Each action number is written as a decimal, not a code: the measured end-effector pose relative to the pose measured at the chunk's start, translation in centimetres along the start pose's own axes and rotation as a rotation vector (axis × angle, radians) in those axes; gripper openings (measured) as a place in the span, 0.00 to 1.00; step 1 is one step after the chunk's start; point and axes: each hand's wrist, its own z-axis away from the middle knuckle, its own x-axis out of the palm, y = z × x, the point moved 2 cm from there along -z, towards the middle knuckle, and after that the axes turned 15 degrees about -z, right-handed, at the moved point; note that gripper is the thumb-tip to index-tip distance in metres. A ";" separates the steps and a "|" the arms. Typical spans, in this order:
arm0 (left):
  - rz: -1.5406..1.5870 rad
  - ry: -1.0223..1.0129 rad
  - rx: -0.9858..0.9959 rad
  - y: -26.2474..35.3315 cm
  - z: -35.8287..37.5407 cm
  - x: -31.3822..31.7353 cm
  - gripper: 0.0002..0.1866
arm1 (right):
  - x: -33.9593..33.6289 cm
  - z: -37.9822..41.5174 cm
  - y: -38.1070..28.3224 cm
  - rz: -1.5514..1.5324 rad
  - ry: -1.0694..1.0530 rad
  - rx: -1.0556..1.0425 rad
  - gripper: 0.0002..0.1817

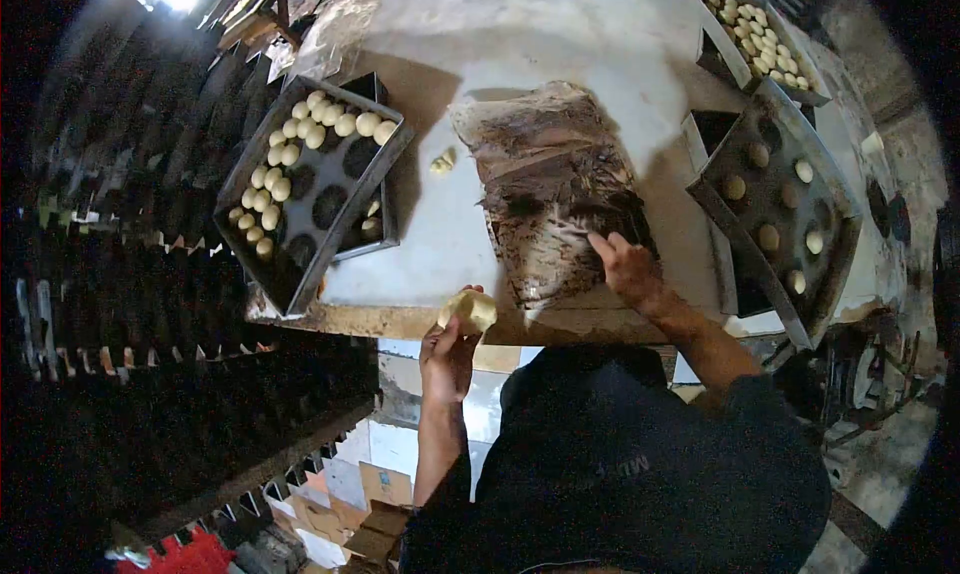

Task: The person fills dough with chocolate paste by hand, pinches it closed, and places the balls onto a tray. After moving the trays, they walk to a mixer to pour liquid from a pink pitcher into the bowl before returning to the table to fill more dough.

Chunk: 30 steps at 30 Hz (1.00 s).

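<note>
- The left hand (448, 362) is at the near edge of the counter (420, 249), with its fingers closed around a pale yellow dough piece (470, 312).
- This dough piece sits upright in the hand, with a hollow on the side turned to the right.
- The right hand (632, 276) is at the right side of a dark brown mass (555, 174), its index finger stretched onto or just over the surface; whether these fingers pinch anything, I cannot tell.
- The brown mass lies in a broad slab across the middle of the counter, rough and scored at its near end.
- A small dough scrap (442, 162) lies apart on the counter, left of the slab.
- On the left, a metal tray (351, 221) holds pale dough balls (316, 134) along its far and left sides; it rests askew on another tray.
- On the right, a second tray (748, 261) holds a few pale balls (814, 243) and some brown rounds (768, 238).
- Beyond it, a far tray (725, 52) carries many pale balls.
</note>
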 end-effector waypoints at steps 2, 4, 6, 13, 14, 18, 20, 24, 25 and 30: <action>-0.034 0.020 0.000 0.3 -1.4 0.9 0.29 | -2.4 -2.9 -0.6 -0.190 0.140 -0.027 0.22; -0.042 0.042 -0.014 0.4 -2.7 1.7 0.30 | -2.4 -5.4 0.0 -0.139 0.154 -0.058 0.22; -0.048 0.031 -0.004 0.5 -3.5 2.5 0.27 | -2.4 -7.2 -0.6 0.055 0.054 -0.066 0.22; 0.008 0.018 -0.113 0.5 -6.6 4.2 0.28 | -0.3 -8.7 3.8 -0.381 -0.345 -0.142 0.18; 0.018 0.019 -0.120 0.1 -7.1 4.3 0.28 | -1.0 -8.9 4.5 -0.608 -0.466 -0.094 0.18; 0.069 0.107 -0.202 -2.2 -9.0 5.0 0.22 | -3.1 -7.6 2.1 -0.882 -0.157 0.023 0.18; 0.093 0.188 -0.293 -2.9 -9.5 5.4 0.20 | -3.5 -7.2 1.6 -0.606 0.016 -0.166 0.19; 0.090 0.122 -0.283 -3.5 -9.3 5.3 0.18 | -4.7 -5.8 0.0 -0.146 0.063 -0.011 0.20; 0.100 0.124 -0.272 -3.0 -9.0 5.6 0.19 | -4.5 -6.0 -0.2 -0.141 0.072 0.010 0.20; 0.068 0.106 -0.040 -2.9 -9.1 5.2 0.25 | -0.3 -8.0 -0.8 -0.251 -0.086 0.015 0.19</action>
